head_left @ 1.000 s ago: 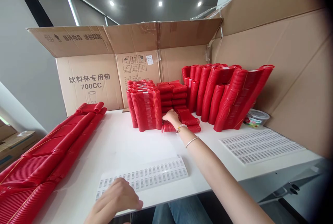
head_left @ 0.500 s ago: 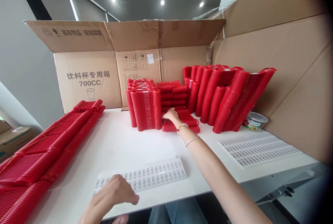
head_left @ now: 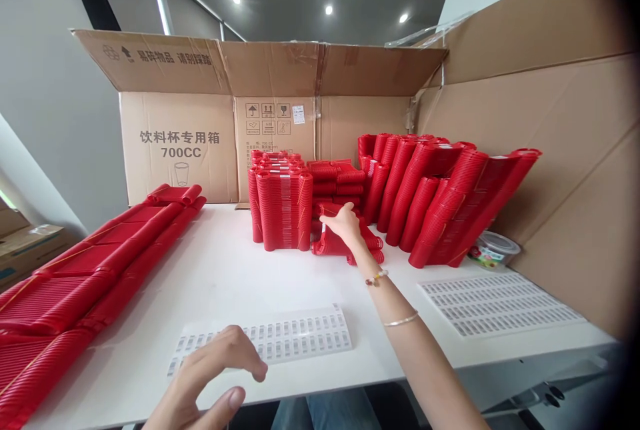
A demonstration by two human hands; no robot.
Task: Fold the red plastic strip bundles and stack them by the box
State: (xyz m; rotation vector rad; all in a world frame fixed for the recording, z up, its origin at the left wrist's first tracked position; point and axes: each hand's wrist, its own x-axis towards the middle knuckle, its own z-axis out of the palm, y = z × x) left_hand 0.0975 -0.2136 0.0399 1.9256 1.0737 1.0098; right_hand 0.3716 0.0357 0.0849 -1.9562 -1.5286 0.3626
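My right hand point(head_left: 345, 222) reaches to the middle of the table, its fingers closed on the near end of a red ridged bundle point(head_left: 331, 242). That bundle lies tilted on the low pile, and a small white patch shows at its end by my fingertips. Just left of it, upright red bundles point(head_left: 285, 210) stand in a row, with fine bands around them. My left hand point(head_left: 215, 367) hovers over the front edge, thumb and fingers apart and holding nothing. Beneath it lies a white sheet of small printed labels point(head_left: 300, 337), partly covered by the hand.
More red bundles point(head_left: 400, 190) lean upright at the back right, beside a clear lidded tub point(head_left: 493, 249). A second label sheet point(head_left: 500, 303) lies at the right. Long red bundles point(head_left: 100, 277) run along the left. Cardboard walls point(head_left: 175, 123) close off the back and right.
My right hand has raised the end of a red bundle on the low pile and turned it slightly. The left hand's thumb has spread further from its fingers. The view has shifted a little.
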